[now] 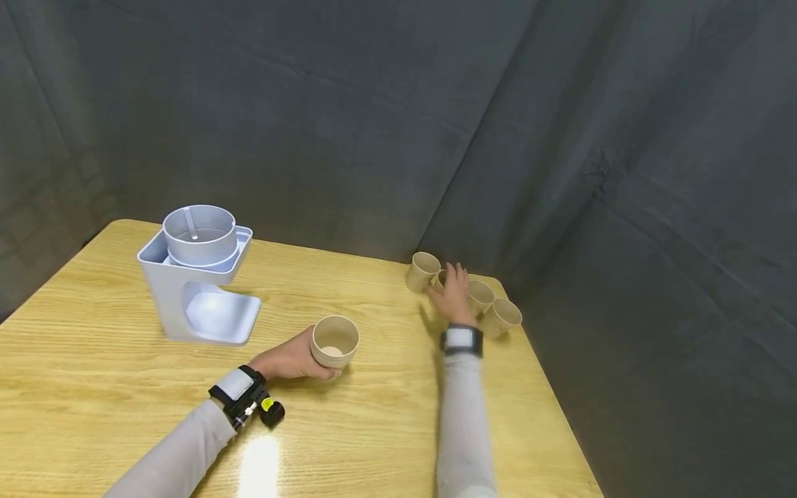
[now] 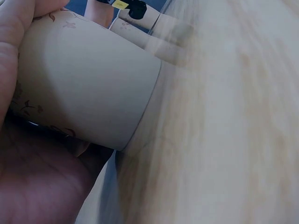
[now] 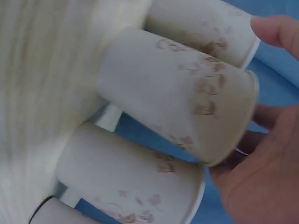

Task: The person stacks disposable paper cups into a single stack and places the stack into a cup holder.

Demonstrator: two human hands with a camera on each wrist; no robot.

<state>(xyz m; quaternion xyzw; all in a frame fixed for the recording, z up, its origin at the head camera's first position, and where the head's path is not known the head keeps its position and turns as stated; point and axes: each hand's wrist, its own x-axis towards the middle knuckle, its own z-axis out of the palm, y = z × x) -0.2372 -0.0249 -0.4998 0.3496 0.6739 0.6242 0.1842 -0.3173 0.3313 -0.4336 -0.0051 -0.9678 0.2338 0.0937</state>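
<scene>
In the head view my left hand (image 1: 295, 356) grips a beige paper cup (image 1: 335, 342) around its side, its mouth facing up. The left wrist view shows the same cup with a brown floral print, its base close to the tabletop. At the far right of the table, my right hand (image 1: 453, 297) reaches among a row of several similar cups. A partly hidden cup (image 1: 441, 278) sits by its thumb. The right wrist view shows my fingers right at the rim of the middle printed cup (image 3: 177, 93), with the thumb spread apart near the neighbouring cup (image 3: 201, 28).
A white dispenser-like stand (image 1: 199, 290) with a round bowl (image 1: 200, 235) on top is at the table's left. Other cups flank my right hand, one at the left end (image 1: 423, 271) and one near the right edge (image 1: 501, 318). A dark curtain (image 1: 311, 124) hangs behind the wooden table (image 1: 373, 436).
</scene>
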